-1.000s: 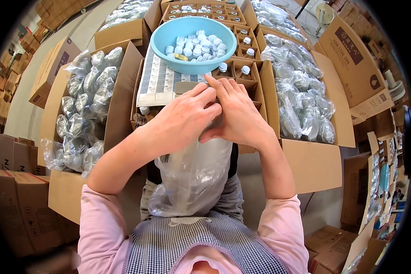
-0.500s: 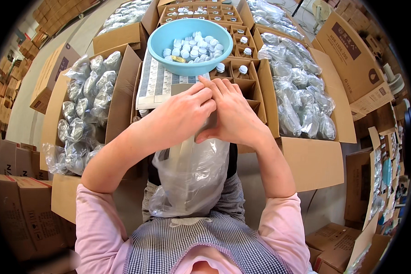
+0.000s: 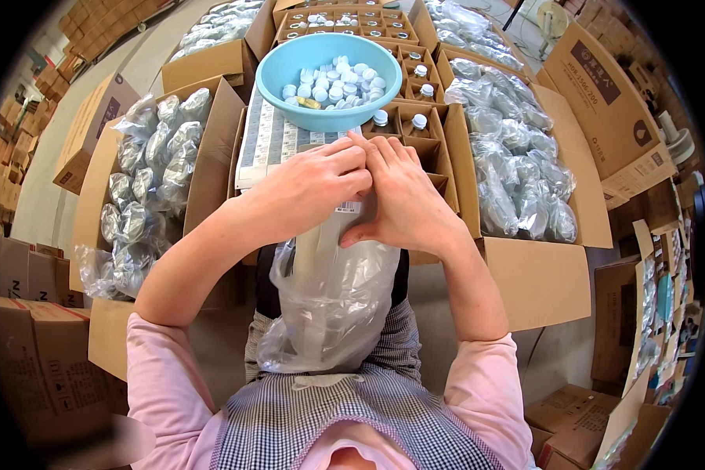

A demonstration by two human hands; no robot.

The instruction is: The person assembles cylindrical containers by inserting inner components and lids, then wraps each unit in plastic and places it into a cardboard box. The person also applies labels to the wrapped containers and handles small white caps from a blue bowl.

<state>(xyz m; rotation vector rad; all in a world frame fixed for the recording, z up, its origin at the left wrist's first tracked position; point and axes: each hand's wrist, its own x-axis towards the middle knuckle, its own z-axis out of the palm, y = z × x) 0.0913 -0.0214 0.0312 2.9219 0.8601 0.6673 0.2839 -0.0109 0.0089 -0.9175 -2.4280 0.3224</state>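
A clear bottle [image 3: 315,258] lies tilted along my lap, its lower part inside a loose clear plastic bag [image 3: 329,329]. My right hand [image 3: 403,192] is wrapped round its upper part from the right, thumb lying along the near side. My left hand [image 3: 325,180] is closed over the bottle from the left, its curled fingertips hidden beside my right fingers; what they pinch, if anything, does not show. A label with a barcode [image 3: 348,207] peeks out between the hands. Just beyond them are printed label sheets [image 3: 262,145] and a light blue basin [image 3: 329,119] of white caps [image 3: 341,82].
A left carton [image 3: 200,168] and a right carton [image 3: 466,176] hold bagged bottles. Between them, a divided carton [image 3: 427,149] contains capped bottles. The right carton's flap [image 3: 536,282] juts toward me. Stacked closed boxes [image 3: 43,368] stand at lower left.
My left hand has shifted slightly left, and the barcode on the label has come into view between the hands. The bag and bottle have moved a little on my lap.
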